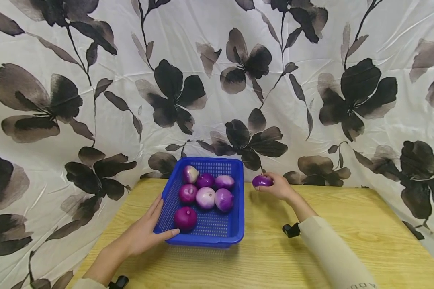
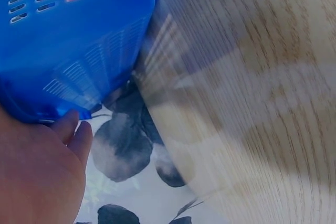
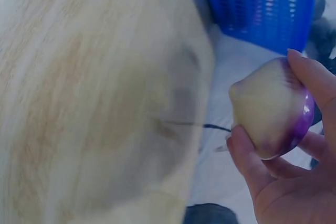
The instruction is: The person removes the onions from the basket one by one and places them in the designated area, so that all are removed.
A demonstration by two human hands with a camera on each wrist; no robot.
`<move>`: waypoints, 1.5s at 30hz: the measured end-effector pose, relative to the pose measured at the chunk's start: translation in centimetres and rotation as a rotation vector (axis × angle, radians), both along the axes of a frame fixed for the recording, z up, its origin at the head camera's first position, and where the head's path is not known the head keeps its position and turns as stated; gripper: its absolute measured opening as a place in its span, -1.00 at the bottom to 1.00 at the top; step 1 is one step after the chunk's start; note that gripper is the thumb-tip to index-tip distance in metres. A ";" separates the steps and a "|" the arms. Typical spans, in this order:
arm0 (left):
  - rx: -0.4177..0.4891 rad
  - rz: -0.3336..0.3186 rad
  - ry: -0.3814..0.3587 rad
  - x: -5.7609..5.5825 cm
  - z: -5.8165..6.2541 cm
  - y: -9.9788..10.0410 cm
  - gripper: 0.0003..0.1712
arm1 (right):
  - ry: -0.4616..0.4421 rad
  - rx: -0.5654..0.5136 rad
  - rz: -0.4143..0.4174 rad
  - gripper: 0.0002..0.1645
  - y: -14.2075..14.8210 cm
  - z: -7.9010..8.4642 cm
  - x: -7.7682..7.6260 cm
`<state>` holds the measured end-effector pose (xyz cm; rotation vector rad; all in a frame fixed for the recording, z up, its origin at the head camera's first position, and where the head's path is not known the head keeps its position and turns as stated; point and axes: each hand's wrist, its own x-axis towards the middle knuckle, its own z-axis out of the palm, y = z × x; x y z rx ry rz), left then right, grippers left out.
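Partly, the right hand (image 1: 280, 187) hides its onion (image 1: 262, 181).

Onions (image 1: 205, 198) lie in the basket (image 1: 206, 240) on the table (image 1: 267, 261).

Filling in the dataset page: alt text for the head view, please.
A person's right hand holds a purple onion beside a blue basket containing seven more onions; the left hand touches the basket's near-left corner. The basket stands on a wood-grain table in front of a floral cloth.
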<state>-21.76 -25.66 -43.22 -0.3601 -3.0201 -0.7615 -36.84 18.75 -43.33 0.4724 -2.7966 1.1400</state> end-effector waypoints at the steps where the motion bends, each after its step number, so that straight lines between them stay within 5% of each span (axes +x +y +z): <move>1: 0.000 0.001 0.003 0.0 0.0 0.0 0.39 | -0.011 -0.014 -0.011 -0.27 0.0 -0.3 -0.3; 13: -0.007 0.006 0.003 -0.1 -0.1 -0.1 0.39 | -0.059 -0.121 -0.015 -0.41 -0.1 -3.3 -2.2; 19: -0.004 0.008 -0.006 -0.1 -0.1 -0.1 0.39 | -0.118 -0.135 -0.043 -0.31 -0.3 -3.9 -2.2; 34: 0.000 0.006 -0.011 -0.1 0.0 -0.2 0.39 | -0.130 -0.117 -0.003 -0.20 0.3 -3.6 -2.2; 45: 0.000 0.006 -0.017 0.0 0.1 -0.2 0.39 | -0.074 0.008 0.029 -0.10 1.6 -1.1 0.4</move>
